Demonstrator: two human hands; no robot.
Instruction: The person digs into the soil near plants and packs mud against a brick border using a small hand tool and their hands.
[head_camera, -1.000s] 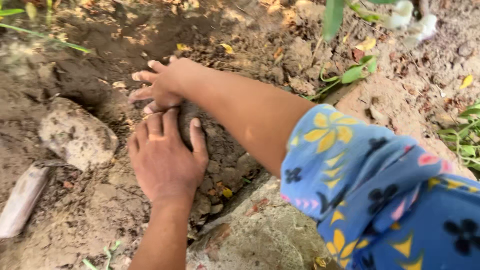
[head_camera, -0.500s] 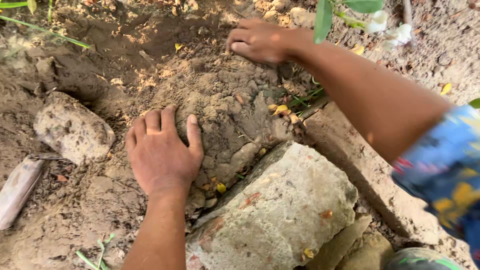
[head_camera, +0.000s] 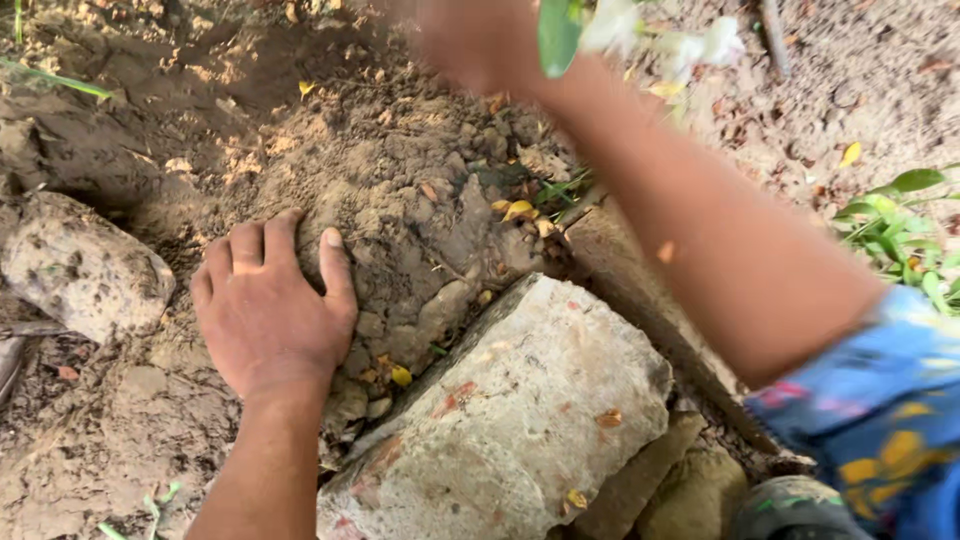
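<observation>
Meanwhile, left hand (head_camera: 268, 318) flat against soil mound (head_camera: 420, 190).

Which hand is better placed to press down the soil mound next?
Left. The left hand lies flat against the soil mound, fingers spread. The right hand is blurred at the top edge.

My left hand (head_camera: 268, 315) lies flat against the left flank of the soil mound (head_camera: 420, 200), while my right hand (head_camera: 470, 45) is at the mound's far edge, its arm crossing above the right side. A large stone (head_camera: 510, 420) sits just in front of the mound, touching its base. A smaller stone (head_camera: 75, 265) lies to the left of my left hand, and leafy plants (head_camera: 900, 230) are well off to the right.
</observation>
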